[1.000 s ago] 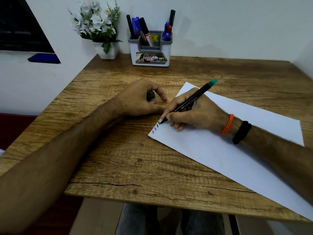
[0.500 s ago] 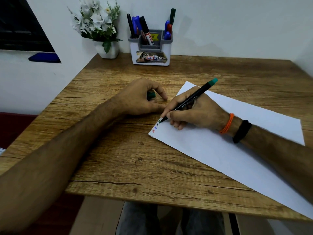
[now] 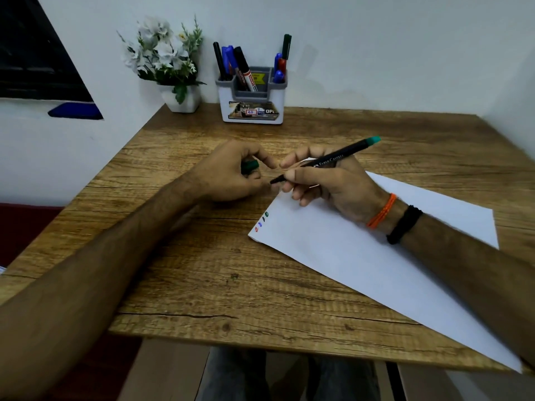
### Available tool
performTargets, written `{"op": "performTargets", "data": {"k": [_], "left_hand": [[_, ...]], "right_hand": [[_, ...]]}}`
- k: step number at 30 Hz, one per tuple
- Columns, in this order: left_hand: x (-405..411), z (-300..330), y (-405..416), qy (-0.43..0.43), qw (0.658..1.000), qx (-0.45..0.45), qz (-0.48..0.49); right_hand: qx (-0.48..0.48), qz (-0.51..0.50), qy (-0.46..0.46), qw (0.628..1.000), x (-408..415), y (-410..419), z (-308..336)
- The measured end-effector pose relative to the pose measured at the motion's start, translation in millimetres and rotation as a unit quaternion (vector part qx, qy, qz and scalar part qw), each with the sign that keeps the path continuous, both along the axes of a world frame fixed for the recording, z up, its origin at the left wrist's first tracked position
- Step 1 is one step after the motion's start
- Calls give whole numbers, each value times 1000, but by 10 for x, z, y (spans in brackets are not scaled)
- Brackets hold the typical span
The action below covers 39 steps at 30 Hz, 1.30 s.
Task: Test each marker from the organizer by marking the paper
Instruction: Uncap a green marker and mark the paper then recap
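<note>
Gripping a black green-ended marker [image 3: 327, 162] in my right hand [image 3: 333, 183] over white paper [image 3: 362, 256], I'm pinching its green cap [image 3: 249, 167] in my left hand [image 3: 228, 175]; the grey-white organizer [image 3: 251, 102] is sitting far back on the wooden table [image 3: 202, 270] against a white wall [image 3: 376, 53].

beyond hands: bare table [image 3: 362, 125] up to organizer [image 3: 251, 107] and flower pot [image 3: 181, 101] at the wall | between hands: fingertips nearly meet, no gap | below right hand: paper [image 3: 362, 256] lies flat | below left hand: bare wood

A wooden table [image 3: 231, 285] carries white paper [image 3: 376, 261] right, an organizer [image 3: 252, 108] and flowerpot [image 3: 182, 101] far.
</note>
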State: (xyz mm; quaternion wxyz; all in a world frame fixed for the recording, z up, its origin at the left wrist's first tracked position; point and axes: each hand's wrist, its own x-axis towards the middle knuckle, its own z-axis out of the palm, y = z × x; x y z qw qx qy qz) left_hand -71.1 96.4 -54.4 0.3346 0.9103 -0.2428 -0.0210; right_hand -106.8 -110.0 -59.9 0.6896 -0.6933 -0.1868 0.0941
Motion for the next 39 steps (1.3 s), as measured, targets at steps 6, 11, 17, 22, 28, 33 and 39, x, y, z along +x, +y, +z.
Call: {"op": "performTargets", "data": {"k": [6,11,17,22,28,33,39], "left_hand": [[-6,-14,39,62,991,-117,25],[-80,35,8,28,996,-88,7],[-145,53,-51,44,985,-167,13],[-162,43,-79,89,964,-249,28],[-142,32,-76,74,965,-248,28],[-137,39,-62,80,963,-255,31],[-179,53,-97,55,970,-238,18]], "right_hand": [[-15,-90,-54,994,24,-100,104],[-9,-109,-15,994,24,-184,129],[36,-66,45,996,33,-227,162],[37,-42,46,997,41,-235,132],[22,-45,31,998,47,-207,101],[33,-91,13,995,80,-255,136],[12,-70,10,997,70,-220,100]]}}
